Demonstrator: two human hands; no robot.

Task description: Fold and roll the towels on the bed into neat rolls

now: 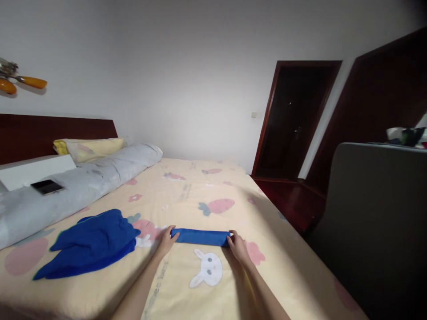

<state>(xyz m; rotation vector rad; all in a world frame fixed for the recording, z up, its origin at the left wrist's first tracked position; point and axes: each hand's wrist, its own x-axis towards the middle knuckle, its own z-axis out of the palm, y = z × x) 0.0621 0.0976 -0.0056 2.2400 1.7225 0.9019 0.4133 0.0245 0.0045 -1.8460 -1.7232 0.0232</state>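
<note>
A blue cloth folded into a narrow strip point(202, 237) lies across the bed in front of me. At its left end, my left hand point(168, 241) pinches it between thumb and fingers. My right hand point(236, 244) grips the opposite end in the same way. To the left of my hands, a crumpled blue cloth point(96, 244) with a thin green edge is spread loosely on the sheet.
The bed has a cream sheet point(187, 186) printed with carrots and a rabbit. A long grey bolster point(100, 175), a dark phone point(47, 186), a white box-like object point(38, 171) and a yellow pillow point(93, 150) are at left. A grey panel point(370, 222) stands at right.
</note>
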